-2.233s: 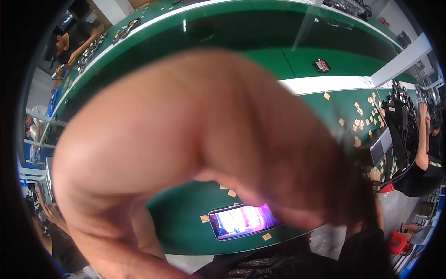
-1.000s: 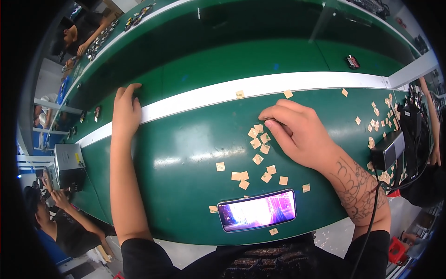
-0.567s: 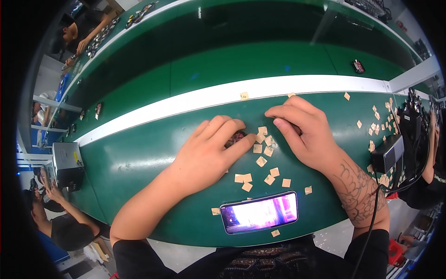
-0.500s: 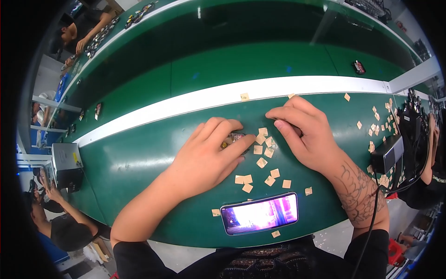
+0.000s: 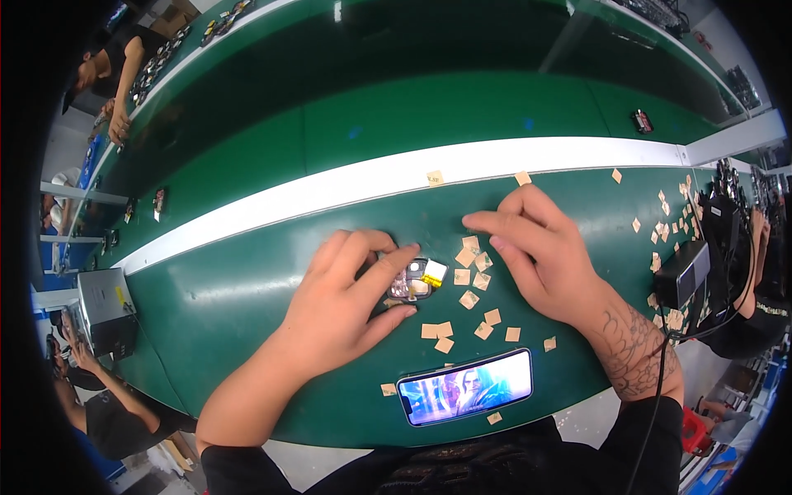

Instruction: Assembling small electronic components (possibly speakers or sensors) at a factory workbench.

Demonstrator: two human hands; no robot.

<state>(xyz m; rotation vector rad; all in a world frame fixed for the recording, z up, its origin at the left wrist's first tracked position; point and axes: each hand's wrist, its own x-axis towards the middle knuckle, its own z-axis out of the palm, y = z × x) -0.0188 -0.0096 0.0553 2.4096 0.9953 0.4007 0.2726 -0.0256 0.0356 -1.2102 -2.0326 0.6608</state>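
My left hand [image 5: 342,293] curls round a small dark-cased electronic device [image 5: 403,286] lying on the green bench, index finger and thumb at its edges. The case lies with its inside showing, and a white pouch battery [image 5: 434,271] with yellow tape sticks out at its right. To the right, my right hand [image 5: 544,252] hovers over the bench, index finger stretched out and thumb apart below it. Nothing shows between those fingertips. Several small square tan stickers [image 5: 463,277] lie scattered between my hands.
A phone [image 5: 466,386] with a lit screen lies near the front edge. A black box-shaped unit [image 5: 683,275] with cables stands at the right, beside more stickers. A white rail [image 5: 346,188] crosses behind; another device [image 5: 642,121] lies beyond. Other people work at both sides.
My left hand has drawn slightly left and down, uncovering more of the device, with its white battery and yellow tape now showing. My right finger and thumb look farther apart. The phone's picture differs.
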